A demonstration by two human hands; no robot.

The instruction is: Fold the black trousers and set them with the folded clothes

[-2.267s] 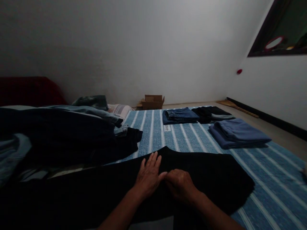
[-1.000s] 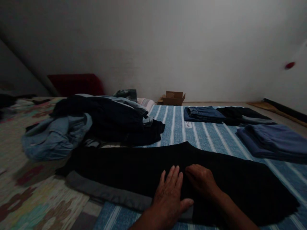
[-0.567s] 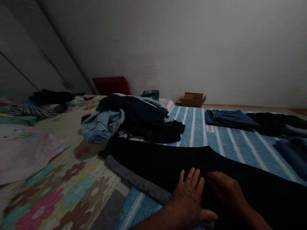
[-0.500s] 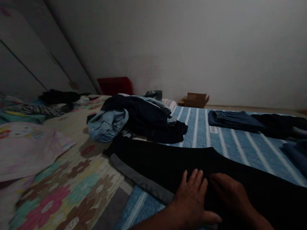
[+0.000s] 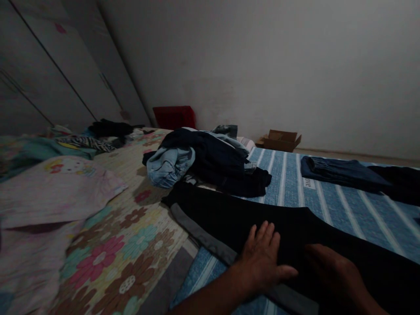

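Observation:
A pair of black trousers [image 5: 226,210] with a grey side stripe lies spread lengthwise across the bed. My left hand [image 5: 262,258] rests flat on the cloth, fingers stretched out and thumb apart, near the striped edge. To its right, my right hand [image 5: 334,267] touches the same trousers, its fingers slightly bent and pointing left. Dark shadow partly hides those fingertips, and no fold of cloth shows gripped in either hand. Beyond the trousers' far left end sits a heap of dark blue and light denim clothes [image 5: 210,153].
Blue striped bedding [image 5: 288,188] meets a flowered sheet [image 5: 131,249]. Folded dark jeans [image 5: 341,170] lie at the right. A pink garment [image 5: 62,188] and other clothes [image 5: 111,129] are at the left. A cardboard box [image 5: 280,140] and red object [image 5: 173,117] stand near the wall.
The view has turned left, so the bed's contents appear farther right. My right hand has shifted right along the trousers, away from my left hand, which stays flat on them.

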